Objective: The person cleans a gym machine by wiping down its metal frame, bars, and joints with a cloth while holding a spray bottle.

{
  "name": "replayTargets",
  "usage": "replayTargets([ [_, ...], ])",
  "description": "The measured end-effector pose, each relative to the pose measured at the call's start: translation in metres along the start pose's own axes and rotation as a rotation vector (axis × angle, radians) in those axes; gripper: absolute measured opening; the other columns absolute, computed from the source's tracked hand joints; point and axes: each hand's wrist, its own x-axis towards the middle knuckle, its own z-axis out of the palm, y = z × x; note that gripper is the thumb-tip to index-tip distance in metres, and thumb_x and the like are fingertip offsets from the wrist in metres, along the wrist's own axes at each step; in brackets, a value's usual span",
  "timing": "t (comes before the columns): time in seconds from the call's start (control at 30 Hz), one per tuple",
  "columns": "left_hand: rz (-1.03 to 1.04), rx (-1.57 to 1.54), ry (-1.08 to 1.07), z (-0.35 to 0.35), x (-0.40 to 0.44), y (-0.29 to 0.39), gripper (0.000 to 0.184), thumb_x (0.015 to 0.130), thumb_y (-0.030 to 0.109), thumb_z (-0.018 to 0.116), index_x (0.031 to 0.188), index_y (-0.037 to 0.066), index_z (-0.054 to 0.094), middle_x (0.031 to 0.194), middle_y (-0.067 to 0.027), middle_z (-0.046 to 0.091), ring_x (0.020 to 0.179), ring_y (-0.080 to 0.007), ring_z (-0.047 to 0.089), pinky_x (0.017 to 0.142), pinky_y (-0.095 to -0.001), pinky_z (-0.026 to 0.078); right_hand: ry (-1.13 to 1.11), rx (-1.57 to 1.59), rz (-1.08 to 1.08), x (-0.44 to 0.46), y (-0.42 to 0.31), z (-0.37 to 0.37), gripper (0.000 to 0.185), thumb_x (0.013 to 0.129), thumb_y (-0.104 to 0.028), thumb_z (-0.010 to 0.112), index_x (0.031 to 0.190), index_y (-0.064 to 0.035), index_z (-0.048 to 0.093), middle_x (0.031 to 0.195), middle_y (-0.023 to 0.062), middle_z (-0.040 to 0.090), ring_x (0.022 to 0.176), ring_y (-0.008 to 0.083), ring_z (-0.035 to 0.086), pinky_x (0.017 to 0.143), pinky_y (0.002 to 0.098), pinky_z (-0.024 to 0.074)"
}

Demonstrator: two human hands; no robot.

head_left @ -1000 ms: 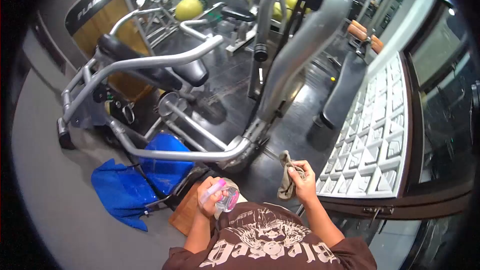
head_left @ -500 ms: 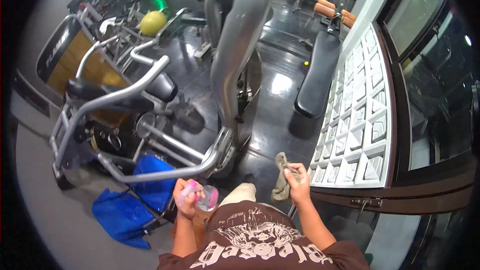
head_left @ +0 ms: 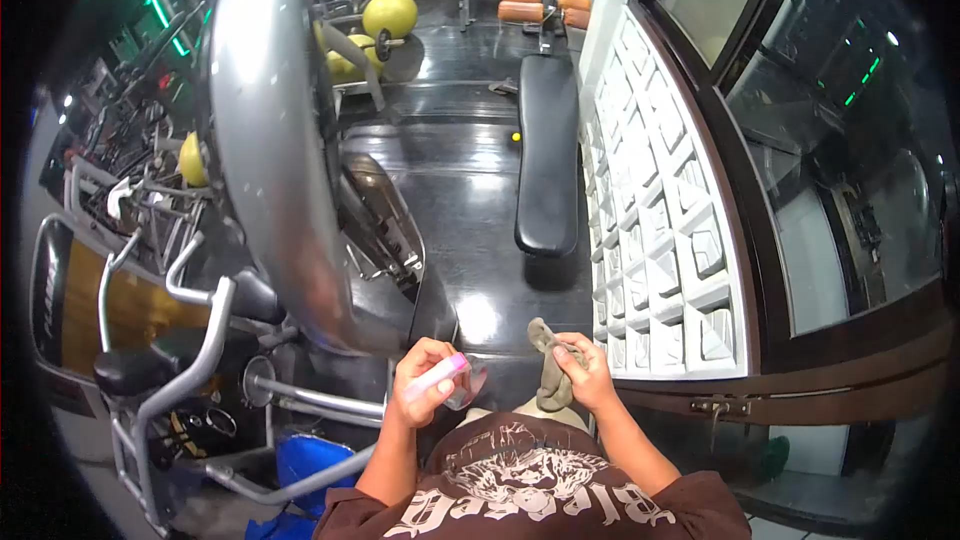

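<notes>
My left hand (head_left: 412, 390) is closed around a clear spray bottle (head_left: 440, 376) with a pink-and-white top, held in front of my waist. Part of the bottle's see-through body shows beyond my fingers. To its right, my right hand (head_left: 590, 377) pinches a crumpled olive-grey cloth (head_left: 552, 380), which hangs down over my lap area. The two hands are apart, and the cloth does not touch the bottle.
A large silver gym machine (head_left: 275, 150) rises at left, with metal bars and a blue cloth (head_left: 305, 460) low beside it. Ahead stands a black padded bench (head_left: 547, 155) along a white patterned panel (head_left: 665, 210). Yellow exercise balls (head_left: 390, 15) sit farther back.
My view has turned right, so the machine and bench sit farther left. My left hand with the spray bottle has come closer to my right hand. Both hands keep their hold.
</notes>
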Motion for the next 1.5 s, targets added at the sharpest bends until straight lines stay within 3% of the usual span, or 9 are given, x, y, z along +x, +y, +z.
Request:
replayTargets([
  [0.2,-0.094,0.048,-0.025,0.001,0.081,-0.019,0.041,0.087,0.03,0.067,0.112,0.0,0.054,0.107,-0.0104,0.056,0.082,-0.0169,0.059,0.074,-0.0302,0.049,0.041,0.027,0.017,0.068,0.0,-0.033,0.023,0.092,-0.015,0.065,0.108,0.0013,0.066,0.101,0.0056,0.068,0.098,0.013,0.06,0.09,0.0275,0.0454],
  [0.33,-0.216,0.176,0.003,-0.001,0.118,-0.047,0.041,0.09,0.032,0.059,0.112,-0.003,0.058,0.102,-0.0098,0.062,0.08,-0.0142,0.06,0.073,-0.028,0.049,0.035,0.037,-0.008,0.141,0.008,-0.062,0.021,0.092,-0.012,0.065,0.108,0.0014,0.066,0.103,0.0062,0.068,0.099,0.013,0.06,0.09,0.0274,0.0455],
  [0.43,-0.14,0.181,0.049,-0.001,0.158,-0.071,0.039,0.091,0.031,0.058,0.109,-0.004,0.06,0.098,-0.0107,0.065,0.079,-0.0149,0.061,0.073,-0.028,0.049,-0.003,-0.006,-0.071,0.208,-0.011,-0.08,0.021,0.092,-0.011,0.064,0.109,0.0014,0.066,0.104,0.0067,0.068,0.1,0.0127,0.06,0.091,0.0278,0.0455],
  [0.63,-0.005,0.141,0.245,0.016,0.251,-0.057,0.046,0.091,0.038,0.062,0.107,-0.005,0.059,0.099,-0.0169,0.065,0.08,-0.0186,0.062,0.073,-0.0306,0.051,-0.24,-0.078,-0.137,0.339,-0.066,-0.1,0.023,0.092,-0.012,0.065,0.112,0.0009,0.065,0.105,0.0077,0.069,0.102,0.0129,0.061,0.091,0.0276,0.0466],
  [0.73,0.03,0.104,0.331,0.016,0.277,-0.052,0.052,0.091,0.042,0.062,0.108,-0.006,0.057,0.099,-0.0198,0.065,0.08,-0.0209,0.064,0.074,-0.0324,0.052,-0.33,-0.09,-0.156,0.391,-0.082,-0.088,0.023,0.093,-0.012,0.065,0.112,0.0006,0.065,0.104,0.0074,0.069,0.1,0.0124,0.061,0.09,0.0273,0.0469],
  [1.03,0.076,0.135,0.446,-0.045,0.334,-0.065,0.043,0.091,0.036,0.06,0.1,-0.006,0.055,0.102,-0.0213,0.061,0.083,-0.0236,0.065,0.081,-0.0361,0.05,-0.543,-0.007,-0.103,0.497,-0.065,-0.007,0.022,0.092,-0.012,0.067,0.11,-0.0009,0.066,0.107,0.0066,0.069,0.103,0.0135,0.061,0.093,0.0286,0.0457],
  [1.23,0.166,0.192,0.421,-0.099,0.402,-0.038,0.041,0.093,0.034,0.059,0.107,-0.003,0.053,0.096,-0.0138,0.06,0.082,-0.02,0.063,0.077,-0.033,0.05,-0.567,-0.099,-0.182,0.569,-0.096,0.032,0.022,0.092,-0.011,0.066,0.111,0.0002,0.065,0.107,0.0079,0.069,0.104,0.0153,0.061,0.094,0.0299,0.0458],
  [1.37,0.192,0.298,0.436,-0.131,0.441,-0.019,0.037,0.094,0.034,0.059,0.102,-0.002,0.056,0.095,-0.0117,0.059,0.081,-0.0181,0.06,0.076,-0.0315,0.049,-0.537,-0.086,-0.101,0.622,-0.117,0.052,0.022,0.089,-0.01,0.065,0.108,0.0009,0.066,0.105,0.0082,0.069,0.101,0.0154,0.062,0.093,0.0292,0.0456],
  [1.5,0.206,0.227,0.528,-0.163,0.463,-0.026,0.034,0.094,0.032,0.059,0.101,-0.002,0.057,0.093,-0.0107,0.059,0.08,-0.0172,0.059,0.074,-0.0302,0.049,-0.451,-0.187,-0.226,0.685,-0.117,0.06,0.023,0.09,-0.013,0.065,0.11,-0.0004,0.066,0.107,0.0071,0.068,0.102,0.0144,0.062,0.093,0.0289,0.0456],
])
